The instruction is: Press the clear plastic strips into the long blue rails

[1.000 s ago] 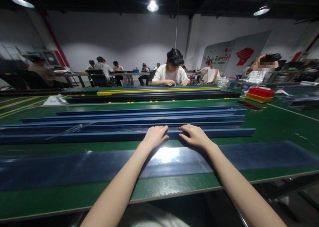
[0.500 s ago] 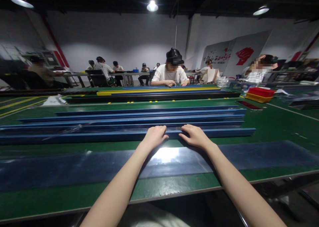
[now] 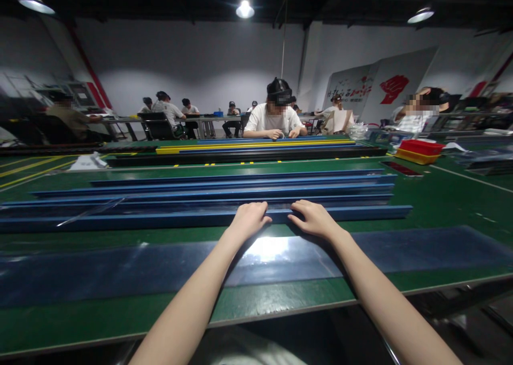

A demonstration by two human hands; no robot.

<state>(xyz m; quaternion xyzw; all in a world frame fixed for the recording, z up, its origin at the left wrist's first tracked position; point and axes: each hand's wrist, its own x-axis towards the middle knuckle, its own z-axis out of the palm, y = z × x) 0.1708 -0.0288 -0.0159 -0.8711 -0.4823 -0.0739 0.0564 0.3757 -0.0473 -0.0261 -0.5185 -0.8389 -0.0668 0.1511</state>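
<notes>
My left hand (image 3: 249, 218) and my right hand (image 3: 315, 218) lie a short way apart on the nearest long blue channel strip (image 3: 360, 213). Their fingers curl over the strip, with the thumbs on its near side; the fingertips are partly hidden behind it. A clear film piece (image 3: 93, 211) rests across the strip's left part. Between the strip and the table edge lies a long flat clear plastic sheet (image 3: 168, 266), passing beneath my forearms and reflecting a lamp. Several more blue channel strips (image 3: 224, 183) run parallel just beyond my hands.
Across the green table (image 3: 452, 204), a person (image 3: 276, 116) bends over yellow strips (image 3: 256, 146) and a black strip (image 3: 240, 155). At right are a red bin (image 3: 420, 147) and a dark phone-like slab (image 3: 401, 168). White paper (image 3: 88, 162) sits at left. Other people work at tables behind.
The clear film on the left of the blue strip has shifted left and flattened. Both my hands stay where they were.
</notes>
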